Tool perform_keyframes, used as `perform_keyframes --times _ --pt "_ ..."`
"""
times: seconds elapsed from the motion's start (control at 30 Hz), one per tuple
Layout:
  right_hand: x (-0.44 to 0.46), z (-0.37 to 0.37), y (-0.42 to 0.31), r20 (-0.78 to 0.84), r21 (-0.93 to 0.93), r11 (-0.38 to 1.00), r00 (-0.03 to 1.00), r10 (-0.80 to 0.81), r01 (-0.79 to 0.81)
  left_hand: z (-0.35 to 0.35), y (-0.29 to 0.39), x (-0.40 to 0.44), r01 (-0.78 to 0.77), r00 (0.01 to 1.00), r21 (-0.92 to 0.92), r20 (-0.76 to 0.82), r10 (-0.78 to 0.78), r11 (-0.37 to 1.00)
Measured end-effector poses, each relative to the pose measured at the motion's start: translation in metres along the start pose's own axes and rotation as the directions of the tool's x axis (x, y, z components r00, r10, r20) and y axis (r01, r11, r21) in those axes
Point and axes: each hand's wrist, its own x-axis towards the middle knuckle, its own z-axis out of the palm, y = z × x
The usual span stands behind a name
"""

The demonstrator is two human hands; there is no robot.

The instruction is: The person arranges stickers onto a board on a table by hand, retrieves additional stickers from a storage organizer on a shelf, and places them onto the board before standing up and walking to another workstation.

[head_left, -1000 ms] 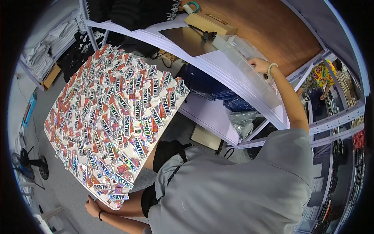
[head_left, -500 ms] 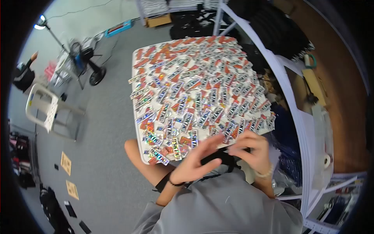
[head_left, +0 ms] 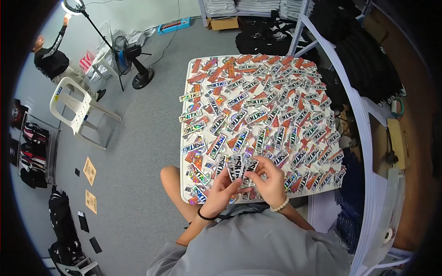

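My left hand [head_left: 218,197], with a dark bead bracelet, is closed around a few black-and-white lettered stickers [head_left: 235,166]. My right hand [head_left: 273,187], wearing a pale bead bracelet, pinches the right side of the same fanned bunch, thumb on top. How many pieces there are, I cannot tell. Both hands are over the near edge of a white table [head_left: 183,168]. Spread across its top, many overlapping, are lettered stickers [head_left: 260,140] with shiny silver faces and orange-red pieces [head_left: 196,66] among them.
To the left stand a white plastic chair [head_left: 84,108], a black fan [head_left: 133,53] and a person [head_left: 51,62] beside a ring light [head_left: 72,6]. A white shelf frame [head_left: 357,103] runs close along the right. Brown sheets [head_left: 90,171] lie on the floor.
My hands, blurred and apart before, have come together with stickers between them. The view has shifted, so the table sits further right and more of the other person shows.
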Motion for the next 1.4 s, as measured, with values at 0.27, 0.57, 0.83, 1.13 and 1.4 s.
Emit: perform_keyframes --times 0.27,0.57,0.83,1.13,1.4 --pt "0.081 -0.006 0.011 0.071 0.295 0.955 0.997 0.013 -0.034 -0.029 0.049 0.047 -0.134 0.975 0.172 -0.155 0.161 0.976" --pt "0.334 0.044 0.085 -0.147 -0.293 0.935 0.957 -0.250 0.200 -0.104 0.161 0.198 -0.160 0.956 -0.149 -0.268 0.116 0.976" --pt "0.353 0.072 0.090 -0.137 -0.794 0.601 0.935 -0.327 0.093 -0.143 0.170 0.169 -0.347 0.900 -0.081 -0.310 0.307 0.934" --pt "0.223 0.081 0.040 0.582 -0.425 0.660 0.745 -0.325 0.619 -0.235 0.153 0.114 -0.556 0.678 0.029 -0.563 0.473 0.831" --pt "0.199 0.097 0.050 0.518 -0.603 0.500 0.781 -0.348 0.622 -0.259 0.102 0.132 -0.474 0.687 -0.125 -0.672 0.277 0.872"
